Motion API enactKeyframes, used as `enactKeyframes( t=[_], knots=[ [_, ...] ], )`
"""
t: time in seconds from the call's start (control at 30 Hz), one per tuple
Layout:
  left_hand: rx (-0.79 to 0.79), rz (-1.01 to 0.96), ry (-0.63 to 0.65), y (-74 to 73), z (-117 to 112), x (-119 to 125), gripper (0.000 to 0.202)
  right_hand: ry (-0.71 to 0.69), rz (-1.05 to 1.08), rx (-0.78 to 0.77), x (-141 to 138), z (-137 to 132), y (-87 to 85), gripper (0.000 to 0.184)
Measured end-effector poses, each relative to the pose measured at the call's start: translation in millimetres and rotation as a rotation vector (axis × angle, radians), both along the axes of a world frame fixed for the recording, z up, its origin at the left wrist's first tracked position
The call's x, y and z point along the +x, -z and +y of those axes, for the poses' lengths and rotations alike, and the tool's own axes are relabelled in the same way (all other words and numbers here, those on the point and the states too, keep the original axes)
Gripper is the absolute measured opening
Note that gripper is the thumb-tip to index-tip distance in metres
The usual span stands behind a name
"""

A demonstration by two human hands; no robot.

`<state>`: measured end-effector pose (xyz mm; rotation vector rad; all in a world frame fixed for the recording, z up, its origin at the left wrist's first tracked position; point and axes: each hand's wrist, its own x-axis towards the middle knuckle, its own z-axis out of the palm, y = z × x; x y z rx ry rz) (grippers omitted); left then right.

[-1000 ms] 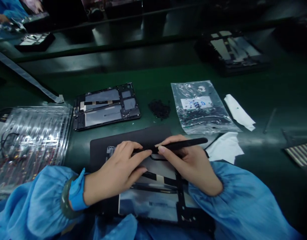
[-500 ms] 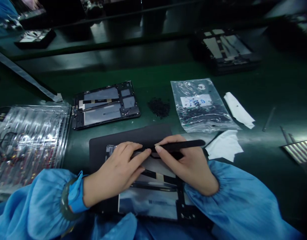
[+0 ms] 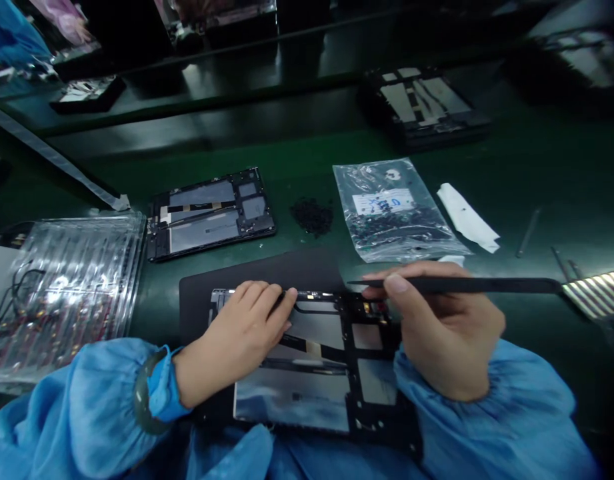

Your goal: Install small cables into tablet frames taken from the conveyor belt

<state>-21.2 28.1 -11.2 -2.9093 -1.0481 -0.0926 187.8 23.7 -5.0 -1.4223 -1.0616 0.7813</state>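
An opened tablet frame [image 3: 331, 353] lies on a dark mat [image 3: 267, 273] right in front of me. My left hand [image 3: 237, 340] rests on the frame's upper left part, fingers curled with the tips pressing along its top edge. My right hand [image 3: 444, 327] is closed on long black tweezers [image 3: 467, 285], held level above the frame's upper right corner, tip pointing left. Blue sleeves cover both my arms.
A second opened tablet [image 3: 211, 212] lies behind the mat. A small pile of black screws [image 3: 313, 217] and a clear bag of parts [image 3: 394, 210] sit to its right, with white paper [image 3: 467, 217]. Clear plastic trays [image 3: 61, 280] stand at left. More tablets [image 3: 421, 107] are stacked at the back.
My right hand has drawn away to the right with the tweezers, uncovering the frame's middle. My left hand stays on the frame's top edge.
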Motion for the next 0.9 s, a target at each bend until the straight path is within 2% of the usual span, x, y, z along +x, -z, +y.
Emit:
enactKeyframes(
  t=[0.1, 0.17, 0.23, 0.3, 0.37, 0.4, 0.53, 0.73, 0.83, 0.9],
  knots=[
    [0.102, 0.190, 0.033, -2.3, -6, 7, 0.041, 0.088, 0.002, 0.104, 13, -2, 1.4, 0.008],
    [0.126, 0.265, 0.017, -4.9, -8, 12, 0.043, 0.116, -0.033, 0.101, 25, -8, 1.3, 0.006],
    [0.105, 0.259, 0.003, -6.9, -7, 15, 0.041, 0.099, -0.228, -0.046, 38, -16, 2.1, 0.013],
    [0.057, 0.177, -0.017, -7.4, -1, 13, 0.036, 0.025, -0.461, -0.285, 48, -25, 6.1, 0.027],
    [0.004, 0.069, -0.051, -6.5, 5, 10, 0.033, -0.113, -0.544, -0.440, 52, -32, 13.3, 0.038],
    [-0.014, 0.024, -0.066, -5.8, 8, 8, 0.032, -0.175, -0.527, -0.467, 52, -33, 17.4, 0.040],
    [-0.015, -0.039, -0.073, -2.0, 12, 2, 0.026, -0.259, -0.457, -0.502, 47, -34, 28.2, 0.040],
    [0.034, 0.109, 0.018, -4.8, 4, 6, 0.036, -0.219, -0.468, -0.541, 45, -27, 26.5, 0.042],
    [-0.025, 0.100, -0.041, -11.9, 5, 4, 0.041, -0.167, -0.462, -0.471, 43, -21, 24.9, 0.040],
    [-0.002, 0.101, -0.160, -17.9, 6, -4, 0.052, -0.139, -0.441, -0.406, 38, -14, 23.3, 0.037]
  ],
)
